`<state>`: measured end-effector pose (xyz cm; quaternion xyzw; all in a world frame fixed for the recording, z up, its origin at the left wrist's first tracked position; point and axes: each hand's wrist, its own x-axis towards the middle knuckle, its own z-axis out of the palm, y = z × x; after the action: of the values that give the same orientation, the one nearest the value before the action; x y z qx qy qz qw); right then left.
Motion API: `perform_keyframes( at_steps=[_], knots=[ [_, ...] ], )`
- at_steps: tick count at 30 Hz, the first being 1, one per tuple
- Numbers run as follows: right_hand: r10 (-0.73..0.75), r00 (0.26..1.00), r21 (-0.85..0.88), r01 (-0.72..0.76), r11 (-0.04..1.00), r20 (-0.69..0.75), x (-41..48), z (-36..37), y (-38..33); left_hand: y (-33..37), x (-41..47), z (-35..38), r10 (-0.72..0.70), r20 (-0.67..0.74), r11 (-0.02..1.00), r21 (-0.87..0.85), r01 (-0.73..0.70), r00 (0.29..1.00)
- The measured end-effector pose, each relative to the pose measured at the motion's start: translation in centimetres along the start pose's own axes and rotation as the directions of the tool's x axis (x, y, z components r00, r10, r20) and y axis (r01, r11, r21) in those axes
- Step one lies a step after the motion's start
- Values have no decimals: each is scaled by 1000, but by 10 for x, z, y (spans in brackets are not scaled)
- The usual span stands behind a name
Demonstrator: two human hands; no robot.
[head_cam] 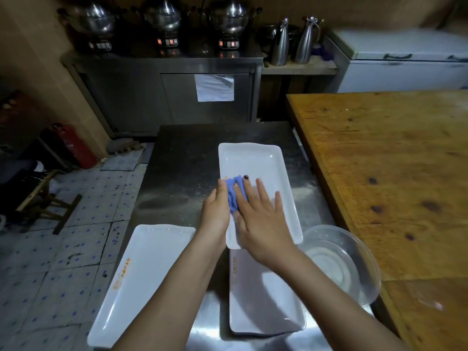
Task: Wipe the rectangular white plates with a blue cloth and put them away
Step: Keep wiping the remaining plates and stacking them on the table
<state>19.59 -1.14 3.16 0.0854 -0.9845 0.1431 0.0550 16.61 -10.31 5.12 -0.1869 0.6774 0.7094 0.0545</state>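
White plates on steel, blue cloth under two bare hands.

At the left, a long white rectangular plate (141, 282) lies on the grey stainless steel counter (182, 160), its orange print too blurred to read. The left hand (215, 211) rests at the left rim of the far white rectangular plate (253, 160); its fingers are hidden behind the crumpled blue cloth (234, 192), so their grip cannot be told. The right hand (260, 224) lies flat with fingers spread wide, pressing the cloth onto that plate. Both forearms partly cover the near white rectangular plate (266, 300). Further right stands a clear plastic bowl (342, 262), its contents indistinct, beside the worn wooden table (392, 173).
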Motion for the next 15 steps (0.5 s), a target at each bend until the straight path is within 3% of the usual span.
perform_keyframes(
  at_steps=[2,6,15],
  knots=[
    [70,996,-109,-76,991,-62,20,-5,18,1,-2,2,-3,22,1000,-11,3,1000],
    [273,958,-158,-283,946,-86,42,-16,47,-3,-5,-1,-37,48,999,3,37,998],
    [18,999,-54,-17,998,27,-8,2,8,5,9,-13,-52,3,999,9,52,999]
  ],
)
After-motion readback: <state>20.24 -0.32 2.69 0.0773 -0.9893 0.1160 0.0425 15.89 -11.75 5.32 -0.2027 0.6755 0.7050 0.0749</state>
